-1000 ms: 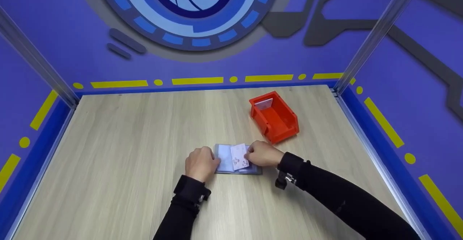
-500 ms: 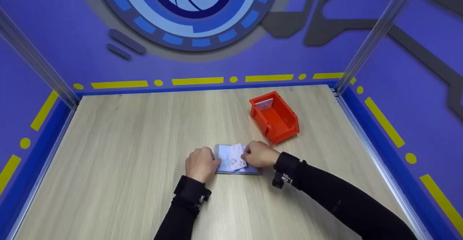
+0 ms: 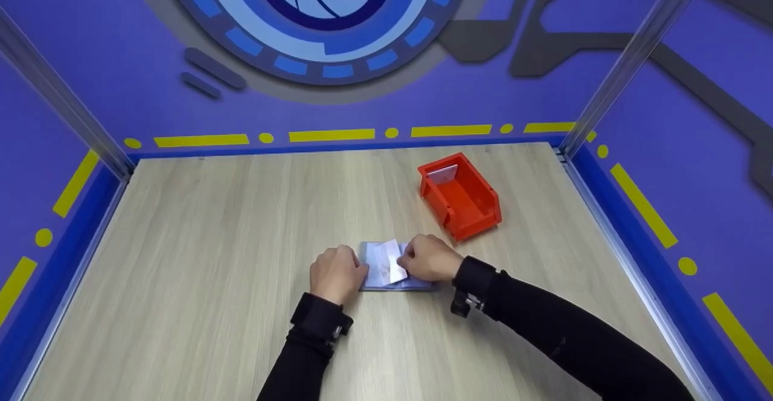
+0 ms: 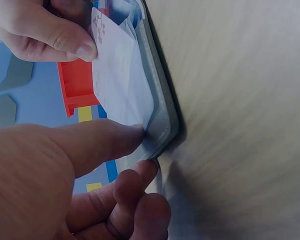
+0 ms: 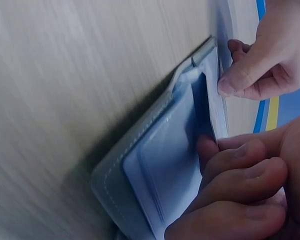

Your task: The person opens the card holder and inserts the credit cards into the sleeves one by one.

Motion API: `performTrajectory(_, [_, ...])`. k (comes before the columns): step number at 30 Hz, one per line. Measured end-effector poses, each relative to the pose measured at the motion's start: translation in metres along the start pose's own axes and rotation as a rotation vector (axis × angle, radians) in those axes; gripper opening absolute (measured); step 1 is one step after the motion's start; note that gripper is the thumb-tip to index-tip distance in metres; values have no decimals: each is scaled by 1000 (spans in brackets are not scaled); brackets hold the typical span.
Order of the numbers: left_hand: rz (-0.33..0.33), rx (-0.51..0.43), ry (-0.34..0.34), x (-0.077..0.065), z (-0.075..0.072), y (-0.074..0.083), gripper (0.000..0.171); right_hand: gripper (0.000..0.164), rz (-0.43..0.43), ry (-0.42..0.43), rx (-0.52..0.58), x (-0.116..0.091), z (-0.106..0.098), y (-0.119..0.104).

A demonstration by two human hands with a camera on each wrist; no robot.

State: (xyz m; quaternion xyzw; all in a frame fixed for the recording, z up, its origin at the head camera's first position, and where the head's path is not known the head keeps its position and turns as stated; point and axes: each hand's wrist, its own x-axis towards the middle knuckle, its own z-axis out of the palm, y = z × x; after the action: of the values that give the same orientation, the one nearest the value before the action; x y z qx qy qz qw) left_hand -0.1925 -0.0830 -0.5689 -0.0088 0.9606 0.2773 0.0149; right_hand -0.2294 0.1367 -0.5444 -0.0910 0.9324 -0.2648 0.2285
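Observation:
An open grey card holder [image 3: 372, 269] with stitched edges and clear plastic sleeves [image 5: 172, 155] lies flat on the table. My left hand [image 3: 335, 274] pinches its left edge, thumb on top and fingertips at the rim, as the left wrist view shows. Over the sleeves leans a white card [image 4: 117, 70] with a reddish floral print, tilted up from the holder. My right hand [image 3: 432, 258] pinches this card by its right side between thumb and index finger. In the left wrist view, the card's lower end lies against the sleeve near my left thumb; whether it is inside the pocket I cannot tell.
A red plastic bin [image 3: 462, 198] stands behind my right hand, with a pale card-like piece [image 3: 442, 174] at its back wall. Blue-purple panels [image 3: 338, 114] enclose the wooden table [image 3: 211, 256] at the back and both sides.
My right hand has shifted slightly left with the card, which now tilts so its print barely shows from above. The left hand and the card holder stay in place.

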Motion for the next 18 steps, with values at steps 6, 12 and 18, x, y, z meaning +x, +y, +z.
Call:
performTrajectory(6, [-4, 2, 1, 1, 1, 0, 26, 47, -15, 12, -7, -1, 4, -2])
performTrajectory(12, [5, 2, 2, 1, 2, -1, 30, 52, -52, 22, -21, -2, 10, -5])
performTrajectory(18, [20, 5, 20, 0, 3, 1, 44, 47, -75, 26, -52, -3, 16, -8])
